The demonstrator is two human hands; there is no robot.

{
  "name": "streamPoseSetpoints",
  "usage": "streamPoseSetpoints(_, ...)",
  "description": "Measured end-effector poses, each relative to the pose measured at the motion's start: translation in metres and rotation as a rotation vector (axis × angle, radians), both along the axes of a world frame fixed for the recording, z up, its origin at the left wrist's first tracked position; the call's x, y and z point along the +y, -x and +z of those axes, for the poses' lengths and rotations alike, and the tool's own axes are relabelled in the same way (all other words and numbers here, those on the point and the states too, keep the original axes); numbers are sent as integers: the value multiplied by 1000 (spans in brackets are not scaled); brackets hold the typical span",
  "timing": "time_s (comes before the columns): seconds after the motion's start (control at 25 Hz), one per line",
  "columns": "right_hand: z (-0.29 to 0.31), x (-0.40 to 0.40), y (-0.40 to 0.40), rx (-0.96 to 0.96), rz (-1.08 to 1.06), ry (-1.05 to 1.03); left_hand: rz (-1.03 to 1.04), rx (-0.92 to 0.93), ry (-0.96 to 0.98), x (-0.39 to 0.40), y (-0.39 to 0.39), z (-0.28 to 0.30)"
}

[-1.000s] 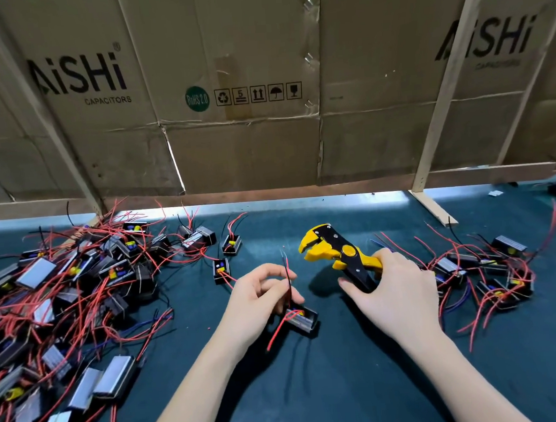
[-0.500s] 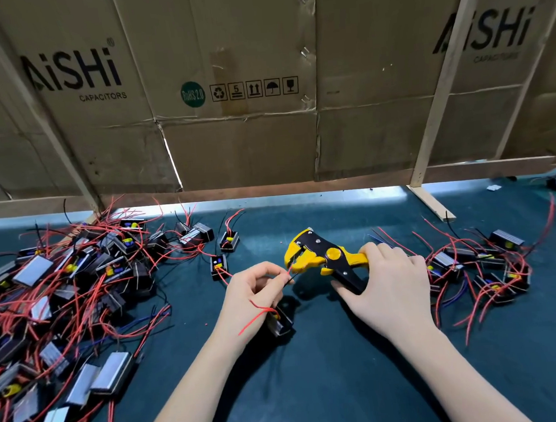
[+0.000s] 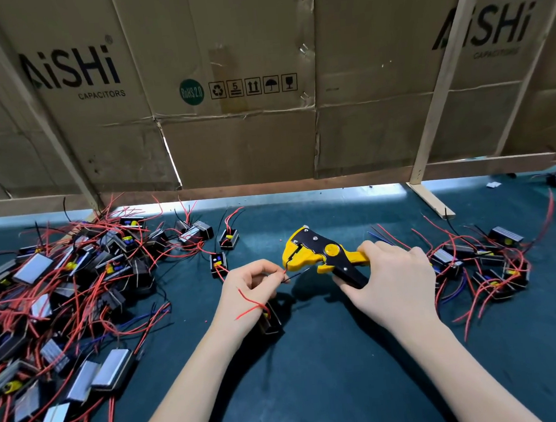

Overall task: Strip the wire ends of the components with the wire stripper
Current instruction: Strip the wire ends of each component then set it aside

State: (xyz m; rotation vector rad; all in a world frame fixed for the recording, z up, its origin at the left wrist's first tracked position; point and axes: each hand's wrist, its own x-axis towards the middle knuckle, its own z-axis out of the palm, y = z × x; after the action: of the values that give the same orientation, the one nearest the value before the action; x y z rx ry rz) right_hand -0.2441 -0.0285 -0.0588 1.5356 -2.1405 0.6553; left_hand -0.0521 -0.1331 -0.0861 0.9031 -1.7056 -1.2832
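- Right hand [image 3: 393,283] grips the stripper [image 3: 320,257] by its handles, fingers curled round them; the tool lies nearly level just above the mat [image 3: 331,356].
- Stripper head is yellow and black and points to 9 o'clock, toward the left hand [image 3: 248,291].
- Left hand pinches the wires [image 3: 283,274] between thumb and fingertips; one red and one dark wire end stick out toward 3 o'clock.
- Red wire tip sits at the mouth of the stripper head; whether it is inside the mouth cannot be told. The dark wire passes just below the head.
- Component [image 3: 271,318], a small black block, hangs under the left palm at its 5 o'clock side, resting on or just over the mat; contact cannot be told. Another red wire loops across the back of the left wrist.
- Large pile [image 3: 67,294] of components with tangled red wires fills the mat at 9 o'clock of the hands, from far edge to near edge.
- Smaller pile [image 3: 487,271] lies at 3 o'clock, just beside the right hand.
- Two single components sit at 11 o'clock of the left hand; the nearer one [image 3: 217,264] is just beside the knuckles.
- Cardboard wall [image 3: 247,140], printed "AiSHi CAPACITORS", stands at 12 o'clock, braced by slanted wooden battens [image 3: 440,91].
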Motion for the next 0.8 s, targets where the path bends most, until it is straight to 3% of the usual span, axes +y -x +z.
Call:
streamPoseSetpoints(0.24,1,0,0,-51,-76,-66,-30,45,-42,1,-1,3)
streamPoseSetpoints(0.52,-12,-6,5,26,-127,112,-133,55,-14,9,-5,10)
streamPoseSetpoints(0.8,-15,-5,9,25,-105,53,-84,109,-27,9,-5,12)
